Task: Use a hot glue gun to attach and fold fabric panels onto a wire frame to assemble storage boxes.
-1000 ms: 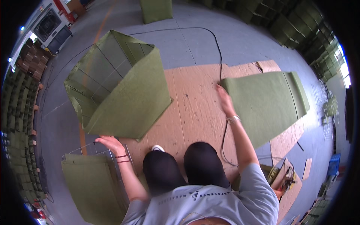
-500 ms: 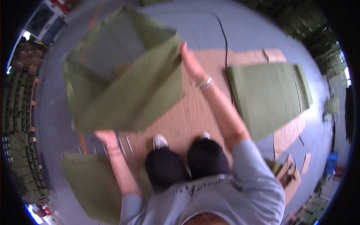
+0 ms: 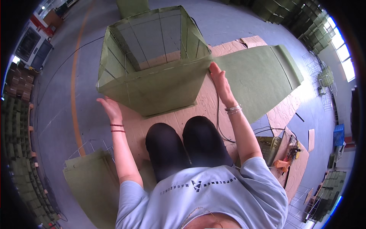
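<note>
Kneeling on the brown cardboard sheet (image 3: 225,53), black-trousered knees are seen nearest, with a flat olive felt stack (image 3: 93,179) at the left. Just beyond, the open-topped olive felt box on a wire frame (image 3: 152,68) is steadied upright: the left hand (image 3: 110,108) is spread flat by its lower corner, the right hand (image 3: 219,78) pressed on its upper corner, neither closed around anything. Squaring the walls seems in hand; even pressure is called for next. Farther off, olive crates are stacked along the walls.

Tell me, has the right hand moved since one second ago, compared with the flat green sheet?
Yes. The right hand left the flat green sheet and went leftward; it now touches the corner of the green wire-framed box.
</note>
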